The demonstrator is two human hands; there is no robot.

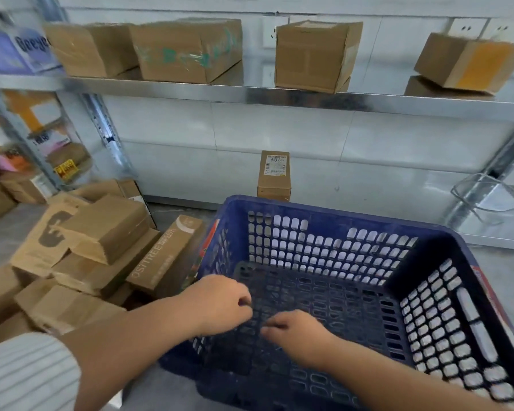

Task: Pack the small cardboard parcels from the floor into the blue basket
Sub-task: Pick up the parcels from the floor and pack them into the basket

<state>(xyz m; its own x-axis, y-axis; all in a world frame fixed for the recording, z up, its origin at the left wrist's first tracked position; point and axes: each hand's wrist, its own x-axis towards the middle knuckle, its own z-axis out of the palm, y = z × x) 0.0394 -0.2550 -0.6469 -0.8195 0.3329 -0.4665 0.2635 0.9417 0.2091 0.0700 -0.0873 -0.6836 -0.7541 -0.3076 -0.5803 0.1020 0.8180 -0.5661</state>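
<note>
Both hands hover inside the blue basket (324,209): my left hand (223,304) and right hand (298,334) are loosely curled, holding nothing. Small cardboard parcels (107,229) lie piled on the floor (6,236) just beside it.

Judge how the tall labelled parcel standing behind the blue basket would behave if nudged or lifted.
The tall parcel stands on its small end, so a nudge near the top would probably tip it. Its cardboard faces look flat and uncrushed, so it is likely stiff under a grip. Being small, it is probably light, though its contents are hidden.
</note>
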